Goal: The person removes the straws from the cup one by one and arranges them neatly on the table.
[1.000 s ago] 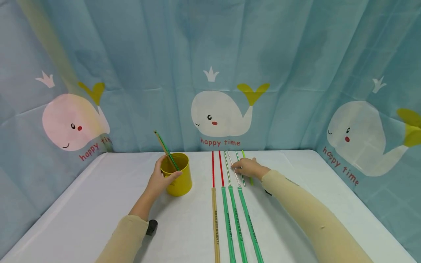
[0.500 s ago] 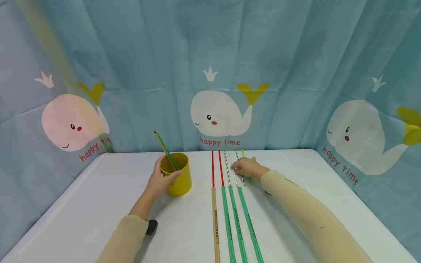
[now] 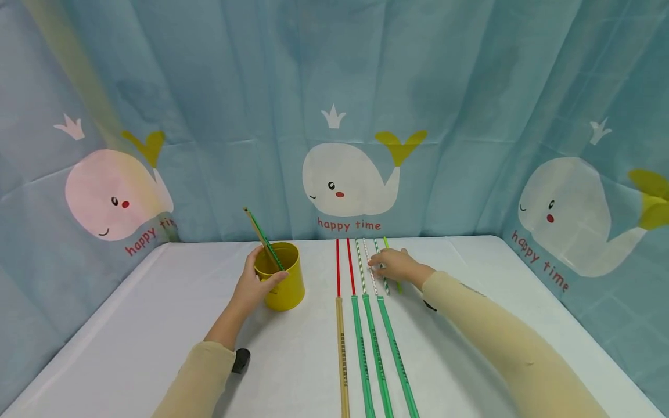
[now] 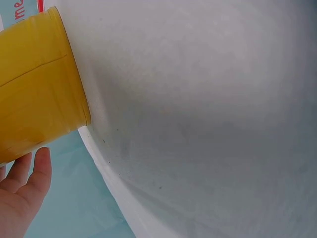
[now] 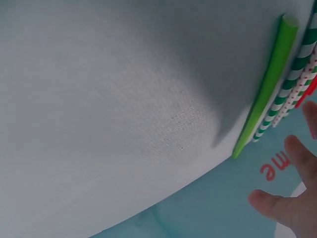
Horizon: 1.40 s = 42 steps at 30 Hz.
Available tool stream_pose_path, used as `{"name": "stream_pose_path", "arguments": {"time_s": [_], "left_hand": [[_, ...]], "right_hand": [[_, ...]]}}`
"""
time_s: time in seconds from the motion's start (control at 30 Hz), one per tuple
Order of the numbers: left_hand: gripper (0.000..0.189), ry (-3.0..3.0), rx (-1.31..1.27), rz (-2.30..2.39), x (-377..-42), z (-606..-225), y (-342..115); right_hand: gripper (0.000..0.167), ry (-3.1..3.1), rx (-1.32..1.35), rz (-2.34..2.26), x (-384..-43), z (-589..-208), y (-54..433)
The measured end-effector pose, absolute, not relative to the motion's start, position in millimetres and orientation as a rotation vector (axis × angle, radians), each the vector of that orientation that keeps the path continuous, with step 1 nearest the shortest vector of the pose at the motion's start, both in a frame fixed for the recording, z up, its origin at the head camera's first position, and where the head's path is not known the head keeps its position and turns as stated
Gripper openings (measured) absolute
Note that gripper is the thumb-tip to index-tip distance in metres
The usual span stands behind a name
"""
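Note:
At the left of the head view, my left hand holds a yellow bucket, thumb on the near side and fingers round the far side. Two slim sticks, one green and one tan, lean inside it. My right hand hovers over a row of straws, fingers loosely bent, its fingertips beside a red-dotted white straw. Whether they touch it I cannot tell. A green-striped straw and a bright green straw lie partly under this hand. In the right wrist view its fingers are spread and hold nothing.
Two red straws and another green-striped straw lie left of the right hand. Nearer me, one tan wrapped stick and several green wrapped sticks lie lengthwise on the white table. A blue whale-print curtain hangs behind.
The red-dotted straw, slanted a second ago, has swung to lie more in line with its neighbours. My right hand has since shifted slightly. My left hand and the bucket have stayed put.

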State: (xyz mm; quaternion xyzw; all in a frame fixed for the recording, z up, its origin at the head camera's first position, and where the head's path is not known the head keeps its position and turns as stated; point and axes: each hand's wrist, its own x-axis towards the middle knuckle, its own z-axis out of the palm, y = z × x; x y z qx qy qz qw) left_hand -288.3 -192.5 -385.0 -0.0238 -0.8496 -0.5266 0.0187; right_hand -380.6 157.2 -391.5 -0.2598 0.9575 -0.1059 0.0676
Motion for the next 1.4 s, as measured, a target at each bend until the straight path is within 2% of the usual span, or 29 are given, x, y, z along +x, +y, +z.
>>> {"name": "stream_pose_path", "arguments": {"time_s": [0.27, 0.53, 0.73, 0.97, 1.4], "left_hand": [[0.094, -2.640, -0.072, -1.629, -288.6, -385.1, -193.1], [0.093, -2.660, -0.083, -1.597, -290.9, -387.0, -196.0], [0.090, -2.674, -0.086, -1.628, -290.4, -381.7, -196.9], [0.099, -2.647, 0.019, -1.620, -291.2, -379.2, -189.1], [0.101, -2.609, 0.070, -1.787, -293.5, -377.2, -190.0]], "right_hand": [[0.035, 2.902, -0.880, -0.388, -358.1, -376.9, 164.9], [0.037, 2.864, -0.917, -0.799, -350.2, -369.0, 154.6], [0.038, 2.811, -0.841, -1.062, -348.9, -359.5, 120.7], [0.037, 2.698, -0.816, -1.262, -354.5, -346.6, 69.5], [0.044, 2.477, -0.826, -1.303, -379.0, -336.5, -14.2]]}}
